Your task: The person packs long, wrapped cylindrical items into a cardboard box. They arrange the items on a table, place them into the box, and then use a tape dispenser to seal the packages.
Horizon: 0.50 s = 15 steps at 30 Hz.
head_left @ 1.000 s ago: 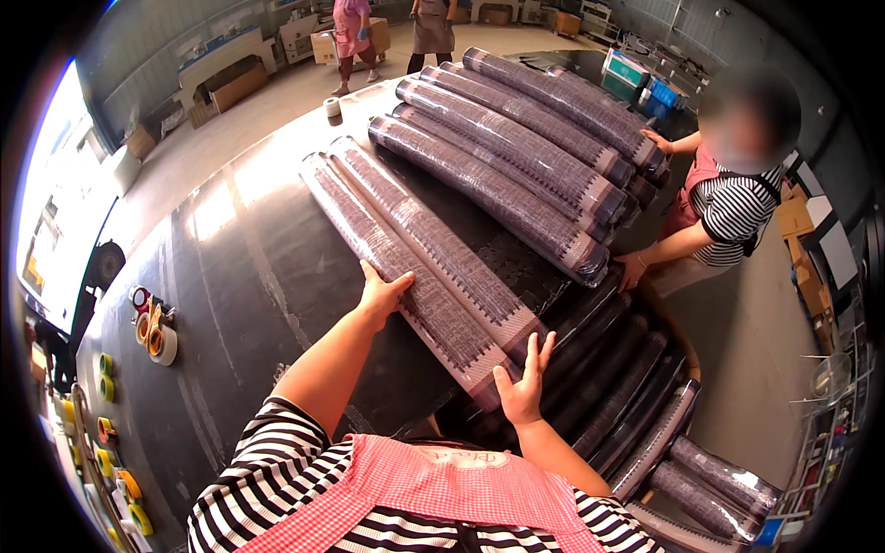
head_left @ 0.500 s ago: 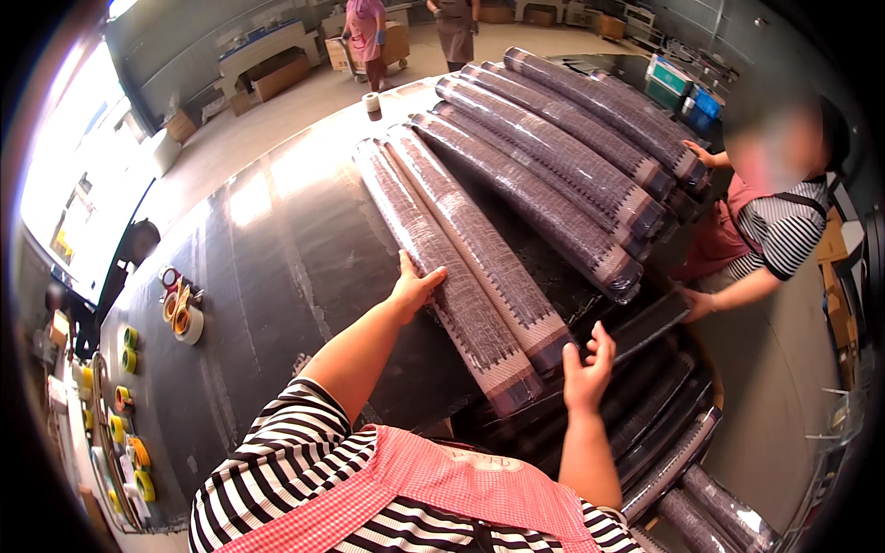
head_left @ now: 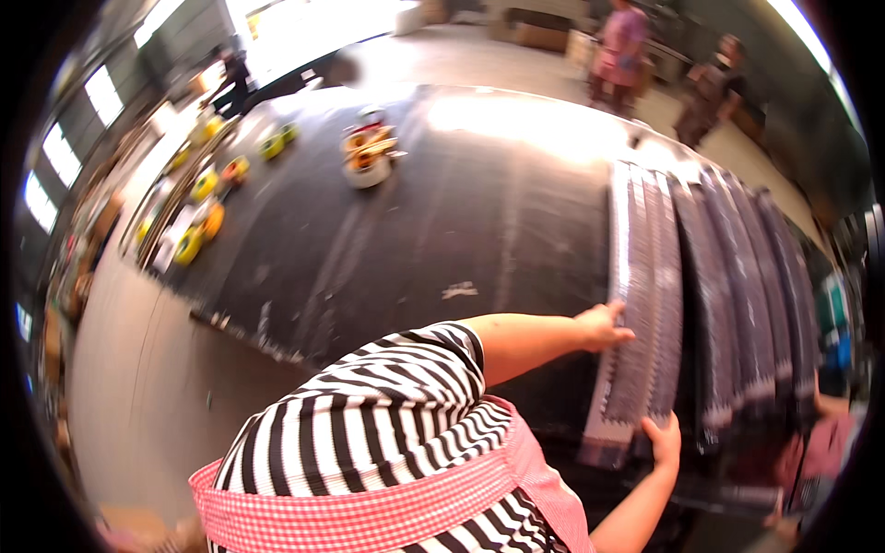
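Two dark, plastic-wrapped rolls, like rolled mats with pale patterned ends, lie side by side on the black table (head_left: 433, 249). My left hand (head_left: 604, 327) lies against the left roll (head_left: 624, 276), fingers stretched out. At the near end of the right roll (head_left: 661, 276), my right hand (head_left: 664, 438) touches its edge, thumb and fingers apart; blur softens the details. Several more wrapped rolls (head_left: 737, 286) lie to the right, pointing away from me.
Tape rolls and orange-handled tools (head_left: 369, 161) sit far on the table; several yellow tape rolls (head_left: 210, 184) lie at its left. A co-worker's pink apron (head_left: 820, 447) shows at right. Two people (head_left: 619, 55) are beyond the far edge. Bare floor (head_left: 129, 341) borders the left side.
My view has swung left, so the rolls and hands now appear farther right. My right hand has come to the near end of the right roll. The left stays on the left roll.
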Available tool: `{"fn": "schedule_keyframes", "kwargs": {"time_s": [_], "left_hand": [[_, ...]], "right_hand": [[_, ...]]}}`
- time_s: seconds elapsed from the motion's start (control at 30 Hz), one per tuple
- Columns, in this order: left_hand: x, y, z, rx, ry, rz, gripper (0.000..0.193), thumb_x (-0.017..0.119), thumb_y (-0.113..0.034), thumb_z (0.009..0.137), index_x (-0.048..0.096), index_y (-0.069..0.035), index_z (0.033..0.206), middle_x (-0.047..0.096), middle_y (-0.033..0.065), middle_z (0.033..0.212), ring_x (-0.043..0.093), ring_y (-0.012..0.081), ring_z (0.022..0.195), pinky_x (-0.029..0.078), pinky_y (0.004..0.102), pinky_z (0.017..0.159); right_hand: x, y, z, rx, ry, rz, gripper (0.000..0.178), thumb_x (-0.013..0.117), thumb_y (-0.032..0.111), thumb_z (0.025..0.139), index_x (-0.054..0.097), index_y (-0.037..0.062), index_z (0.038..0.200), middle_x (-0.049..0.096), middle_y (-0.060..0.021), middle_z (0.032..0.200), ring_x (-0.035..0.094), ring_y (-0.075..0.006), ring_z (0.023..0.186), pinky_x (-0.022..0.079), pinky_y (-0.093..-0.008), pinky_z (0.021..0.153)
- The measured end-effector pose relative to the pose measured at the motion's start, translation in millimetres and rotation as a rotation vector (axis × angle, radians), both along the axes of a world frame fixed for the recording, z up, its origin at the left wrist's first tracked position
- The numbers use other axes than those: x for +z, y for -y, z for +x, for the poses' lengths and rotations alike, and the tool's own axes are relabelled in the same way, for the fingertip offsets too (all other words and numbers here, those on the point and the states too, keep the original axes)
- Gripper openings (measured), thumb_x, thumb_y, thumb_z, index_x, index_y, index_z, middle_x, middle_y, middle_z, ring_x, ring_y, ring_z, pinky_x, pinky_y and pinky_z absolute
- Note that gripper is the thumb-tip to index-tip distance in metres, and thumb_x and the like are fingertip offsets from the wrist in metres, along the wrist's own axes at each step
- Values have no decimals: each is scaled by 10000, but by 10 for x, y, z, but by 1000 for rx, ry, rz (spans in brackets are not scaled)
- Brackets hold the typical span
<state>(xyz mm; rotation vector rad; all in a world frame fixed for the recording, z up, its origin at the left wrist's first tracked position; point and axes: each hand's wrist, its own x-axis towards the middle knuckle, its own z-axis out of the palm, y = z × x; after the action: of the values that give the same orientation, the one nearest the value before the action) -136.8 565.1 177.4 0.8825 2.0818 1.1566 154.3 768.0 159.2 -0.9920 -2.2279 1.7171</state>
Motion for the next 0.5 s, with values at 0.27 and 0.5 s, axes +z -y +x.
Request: {"fn": "schedule_keyframes", "kwargs": {"time_s": [0.27, 0.5], "left_hand": [[-224, 2802, -265, 250, -220, 48, 464, 726, -301, 863, 638, -95, 1270, 662, 160, 1153, 669, 266, 1003, 525, 382, 887], [-449, 4439, -1814, 627, -774, -29, 291, 710, -192, 810, 709, -45, 1062, 688, 176, 1080, 658, 342, 1007, 524, 417, 905]], "right_hand": [[300, 539, 18, -281, -240, 486, 471, 657, 131, 952, 506, -30, 1368, 622, -140, 1209, 598, -226, 1104, 461, -337, 982], [646, 2610, -755, -12, -392, 578, 332, 640, -2, 868, 631, -1, 1200, 652, -134, 1158, 621, -236, 1088, 490, -378, 965]]}}
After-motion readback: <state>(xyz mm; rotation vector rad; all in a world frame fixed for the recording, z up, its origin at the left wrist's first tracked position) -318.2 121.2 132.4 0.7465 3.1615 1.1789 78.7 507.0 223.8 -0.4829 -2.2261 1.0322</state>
